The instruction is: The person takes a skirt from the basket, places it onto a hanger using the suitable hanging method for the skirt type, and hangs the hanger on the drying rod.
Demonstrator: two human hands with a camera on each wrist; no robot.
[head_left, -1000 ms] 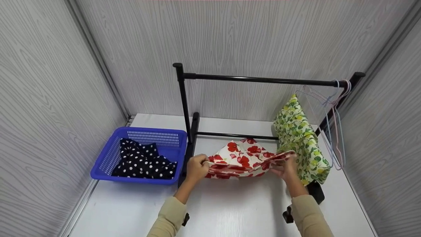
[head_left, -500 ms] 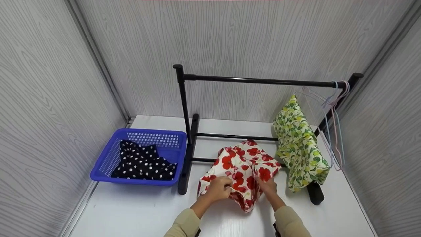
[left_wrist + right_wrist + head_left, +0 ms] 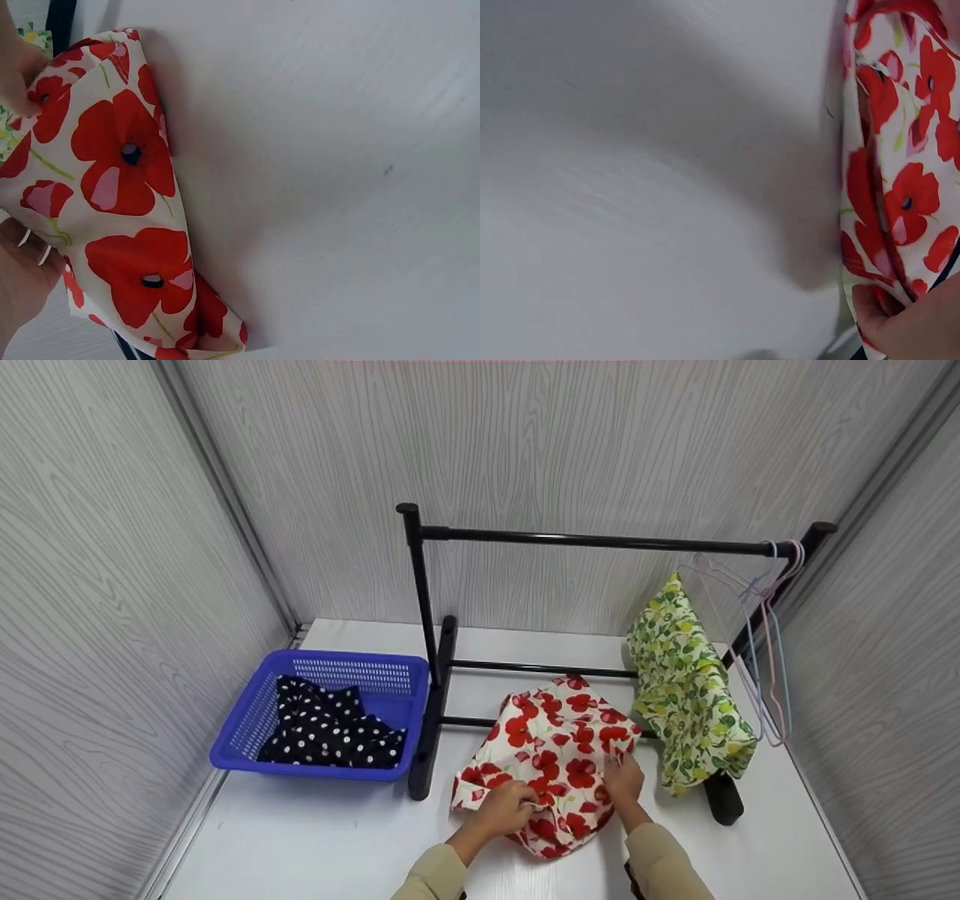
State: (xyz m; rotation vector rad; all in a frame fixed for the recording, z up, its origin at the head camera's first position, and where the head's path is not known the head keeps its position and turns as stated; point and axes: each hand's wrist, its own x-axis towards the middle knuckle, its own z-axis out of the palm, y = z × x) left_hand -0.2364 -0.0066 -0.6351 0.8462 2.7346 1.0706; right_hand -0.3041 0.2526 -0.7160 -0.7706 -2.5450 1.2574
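A white cloth with red flowers lies spread over the table and the rack's lower bar in the head view. My left hand pinches its near left part, fingers curled into the fabric. On the right side, my right hand grips the cloth's edge. The left wrist view shows the flowered fabric with a hand at its upper left and another at its lower left. In the right wrist view, fingers hold a folded edge of the cloth.
A blue basket with a black polka-dot cloth stands at the left. The black rack carries pink and blue hangers at its right end. A lemon-print cloth hangs there too.
The flowered cloth has come down from between the raised hands and lies flatter, its near part more spread. My right hand has shifted from the middle fold to the right edge over the last half second.
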